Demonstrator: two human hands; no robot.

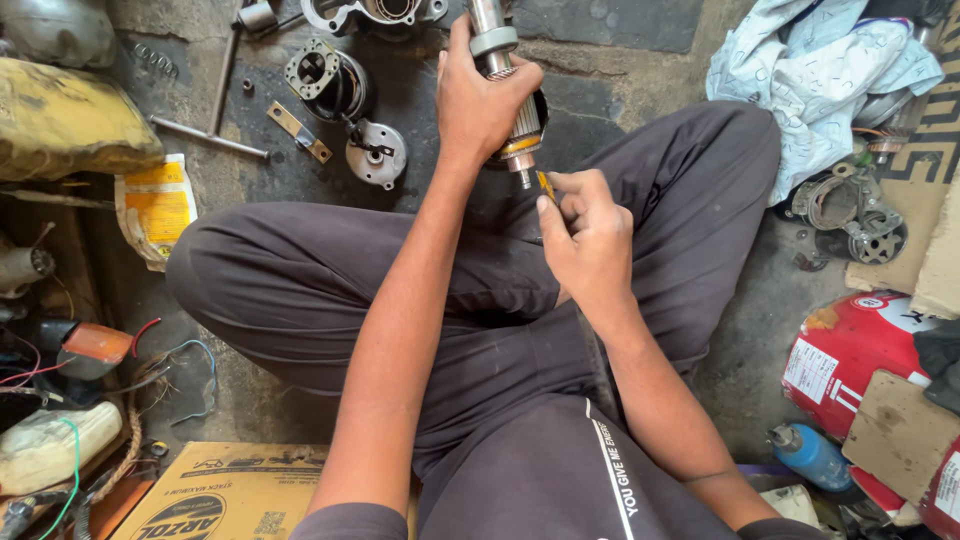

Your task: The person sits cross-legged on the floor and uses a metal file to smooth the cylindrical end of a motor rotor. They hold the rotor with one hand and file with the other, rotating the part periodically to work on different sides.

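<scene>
at 8 o'clock a brown cardboard box [225, 490] sits shut, contents hidden. up at 12, the left hand [478, 100] is wrapped around a grey metal motor armature with a steel shaft [497, 60], held upright over the lap. just below it, the right hand [590, 235] pinches a thin yellow-handled tool [545, 185] against the shaft's lower tip.

Yellow pouch [158, 207] far left, brown printed carton [225, 492] bottom, white label on red cylinder [812, 368] right.
</scene>
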